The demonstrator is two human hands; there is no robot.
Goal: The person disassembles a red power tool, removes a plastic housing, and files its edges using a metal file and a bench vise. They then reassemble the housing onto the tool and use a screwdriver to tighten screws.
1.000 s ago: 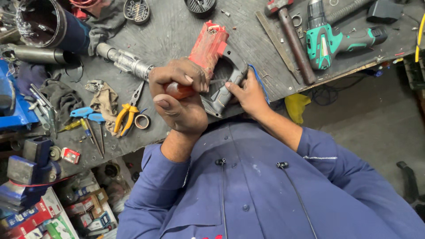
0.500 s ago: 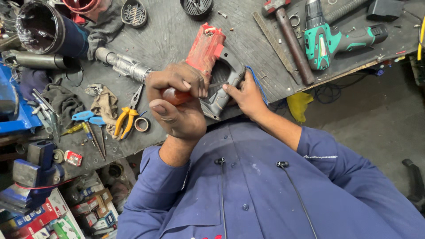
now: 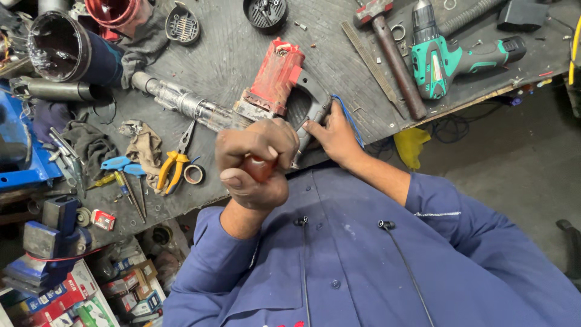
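A red power tool (image 3: 275, 79) with a grey handle (image 3: 307, 108) lies on the dark workbench (image 3: 236, 54), with a metal shaft (image 3: 181, 102) at its lower end. My left hand (image 3: 254, 163) is a closed fist around a red-handled tool (image 3: 260, 168), probably a screwdriver, just in front of the power tool near the bench edge; its tip is hidden. My right hand (image 3: 330, 136) rests on the grey handle and presses it to the bench. Blue sleeves cover both arms.
A green cordless drill (image 3: 448, 57), a hammer (image 3: 390, 51) and a metal ruler (image 3: 370, 60) lie at the right. Yellow pliers (image 3: 172, 166), a tape roll (image 3: 193, 174), blue-handled tools (image 3: 124, 166) and rags lie at the left, with a dark cylinder (image 3: 63, 48) behind and a blue vise (image 3: 51, 242) below.
My left fist has pulled back from the power tool toward my body, with the red handle still in it. My right hand has stayed on the grey handle.
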